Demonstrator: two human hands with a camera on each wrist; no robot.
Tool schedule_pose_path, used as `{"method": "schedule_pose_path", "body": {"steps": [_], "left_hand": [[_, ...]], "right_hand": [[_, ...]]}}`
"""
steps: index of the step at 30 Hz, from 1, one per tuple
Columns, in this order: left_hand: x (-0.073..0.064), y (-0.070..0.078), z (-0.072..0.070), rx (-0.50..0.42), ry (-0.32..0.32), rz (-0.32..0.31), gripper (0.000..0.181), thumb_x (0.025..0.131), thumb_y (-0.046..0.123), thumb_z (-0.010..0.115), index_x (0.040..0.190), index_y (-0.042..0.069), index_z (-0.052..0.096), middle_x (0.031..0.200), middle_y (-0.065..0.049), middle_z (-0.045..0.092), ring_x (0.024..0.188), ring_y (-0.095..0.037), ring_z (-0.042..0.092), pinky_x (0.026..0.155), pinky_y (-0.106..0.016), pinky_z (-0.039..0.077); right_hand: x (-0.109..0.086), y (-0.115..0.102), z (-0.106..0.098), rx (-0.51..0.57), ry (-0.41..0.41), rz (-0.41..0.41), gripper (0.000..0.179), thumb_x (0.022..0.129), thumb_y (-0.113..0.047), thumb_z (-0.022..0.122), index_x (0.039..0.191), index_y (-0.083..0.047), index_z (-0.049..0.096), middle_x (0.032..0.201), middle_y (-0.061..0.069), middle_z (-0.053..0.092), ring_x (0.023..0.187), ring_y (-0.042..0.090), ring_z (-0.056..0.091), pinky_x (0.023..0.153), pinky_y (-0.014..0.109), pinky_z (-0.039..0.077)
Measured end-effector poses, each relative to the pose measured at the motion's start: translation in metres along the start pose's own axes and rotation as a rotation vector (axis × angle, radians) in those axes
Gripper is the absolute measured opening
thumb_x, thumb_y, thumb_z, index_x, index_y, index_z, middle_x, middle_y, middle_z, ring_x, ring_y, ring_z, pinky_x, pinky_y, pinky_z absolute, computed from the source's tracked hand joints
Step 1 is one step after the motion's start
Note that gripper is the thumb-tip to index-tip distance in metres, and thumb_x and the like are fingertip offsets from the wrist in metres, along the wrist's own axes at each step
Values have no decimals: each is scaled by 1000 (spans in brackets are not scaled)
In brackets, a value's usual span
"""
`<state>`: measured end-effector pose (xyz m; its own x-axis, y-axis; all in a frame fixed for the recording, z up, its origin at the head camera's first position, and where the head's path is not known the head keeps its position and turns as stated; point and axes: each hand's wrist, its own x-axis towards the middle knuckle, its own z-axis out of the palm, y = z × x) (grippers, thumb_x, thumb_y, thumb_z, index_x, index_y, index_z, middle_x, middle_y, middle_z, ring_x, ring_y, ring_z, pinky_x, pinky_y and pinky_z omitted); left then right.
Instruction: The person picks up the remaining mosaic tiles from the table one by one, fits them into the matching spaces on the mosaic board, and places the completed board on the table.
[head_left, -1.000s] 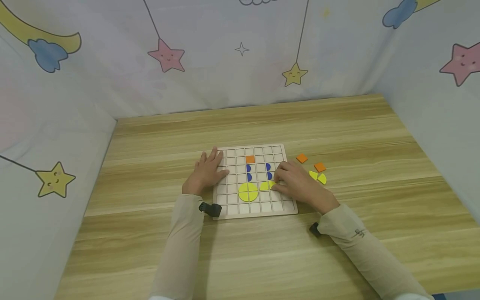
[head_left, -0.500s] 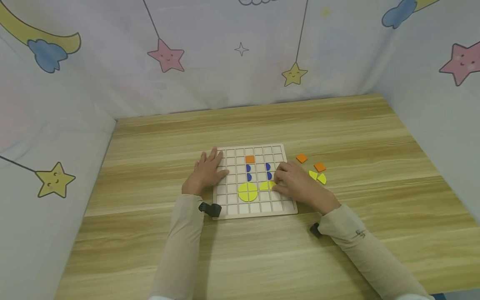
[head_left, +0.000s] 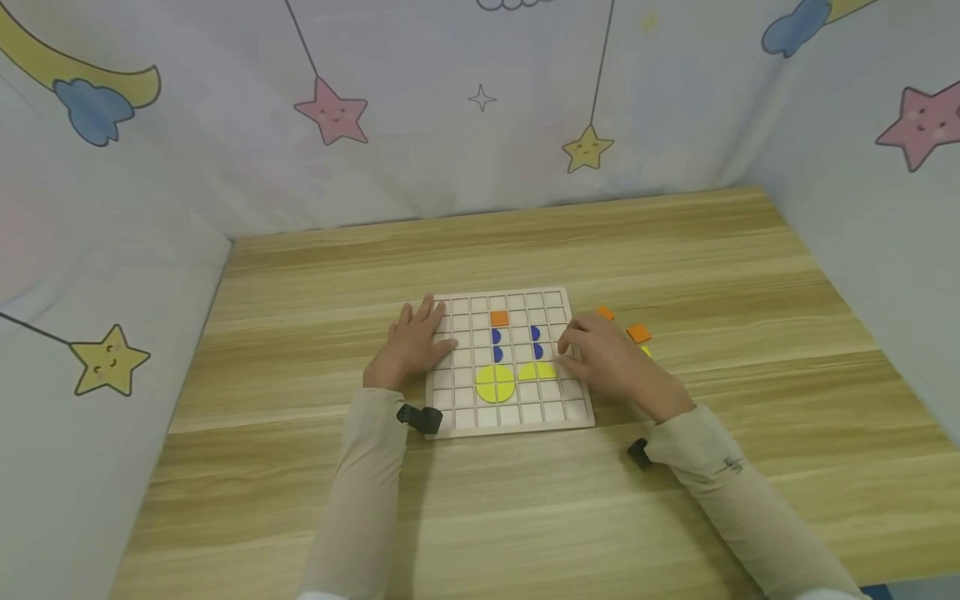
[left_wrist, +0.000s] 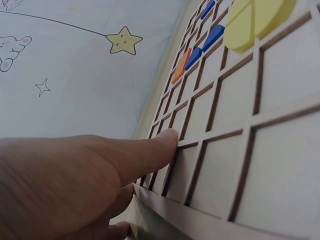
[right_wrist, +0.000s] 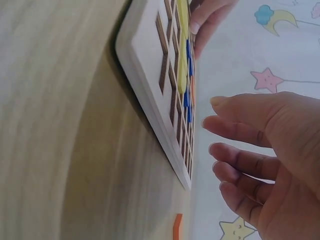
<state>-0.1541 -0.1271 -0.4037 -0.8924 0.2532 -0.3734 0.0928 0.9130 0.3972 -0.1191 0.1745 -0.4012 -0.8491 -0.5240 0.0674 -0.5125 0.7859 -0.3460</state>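
A pale wooden grid board (head_left: 532, 414) lies on the table. My left hand (head_left: 408, 346) rests on its left edge with fingers spread, the thumb (left_wrist: 157, 147) touching the grid in the left wrist view. Just off the board's right side hovers my right hand (head_left: 615, 358), its fingers loosely curved with nothing between them, as the right wrist view shows. Set in the cells are an orange square (head_left: 499, 318), several blue half-round pieces (head_left: 536, 333), yellow quarter-circle pieces forming a full disc (head_left: 487, 376), and two more yellow quarter-circles (head_left: 546, 371) side by side.
Right of the board lie two loose orange squares (head_left: 639, 333), one partly covered by the right hand. A yellow piece (head_left: 647, 352) peeks out behind that hand. A printed curtain (head_left: 435, 150) borders the table's back and sides.
My right hand has let go of the yellow quarter-circle in the board and drawn back to the right, now covering much of the loose pieces. The left hand has stayed still.
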Motion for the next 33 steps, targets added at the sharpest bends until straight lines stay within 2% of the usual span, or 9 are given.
{"method": "schedule_pose_path", "body": {"steps": [6,14,18,23,33], "left_hand": [[0,0,1,-3,0,-3,71,99,38,46,154,11,11,162,-10,-6,146,-43,-8,116,-60,2],[0,2,1,-8,1,-3,71,99,38,46,155,11,11,162,-10,-6,146,-42,-8,117,-60,2],[1,2,1,-2,6,0,71,99,38,46,154,11,11,162,-10,-5,146,-42,-7,117,-60,3],[2,-1,2,9,-3,-5,71,100,38,45,155,11,10,162,-11,-6,146,-42,-8,117,-60,2],[-1,0,0,-37,-1,-2,71,99,37,47,154,11,12,162,-9,-5,146,-42,-9,117,-60,0]], "right_hand": [[-5,10,-7,-10,43,-3,13,87,-21,69,89,-9,71,100,8,62,93,24,56,83,39,48],[-19,30,-10,-18,123,26,12,83,-13,71,92,-5,69,102,12,63,94,29,59,83,44,49],[-26,36,-11,-16,117,62,17,81,-11,73,94,-3,68,103,14,62,99,33,57,89,48,46],[-34,42,-12,-32,83,160,21,82,-15,72,99,-3,66,111,17,61,107,38,54,94,54,42],[-47,49,-17,-77,54,286,26,84,-18,69,103,0,64,114,21,58,113,43,50,99,57,37]]}}
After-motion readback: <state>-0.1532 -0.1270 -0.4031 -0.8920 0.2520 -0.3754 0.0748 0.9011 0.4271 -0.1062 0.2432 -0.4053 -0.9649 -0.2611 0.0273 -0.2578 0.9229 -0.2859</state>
